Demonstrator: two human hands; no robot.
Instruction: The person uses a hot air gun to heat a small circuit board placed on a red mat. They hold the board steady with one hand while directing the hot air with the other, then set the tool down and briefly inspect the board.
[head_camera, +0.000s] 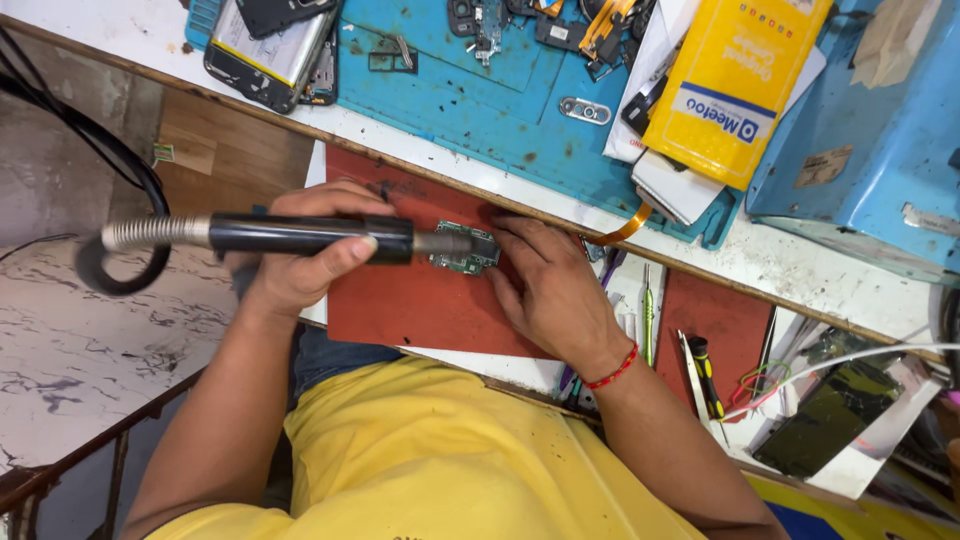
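While my left hand (300, 255) is gripping the black hot-air handpiece (310, 236) closed-fisted, its nozzle is pointing at the small green circuit board (465, 250). I am pressing the board down with the flattened fingers of my right hand (548, 290); it is lying on the red mat (400, 300), just below the blue work mat (470, 100).

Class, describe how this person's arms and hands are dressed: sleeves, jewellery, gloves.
Both arms are bare as far as they show, below a yellow shirt. The right hand has a red thread bracelet at the wrist. The left hand wears nothing. No gloves, rings or watch show.
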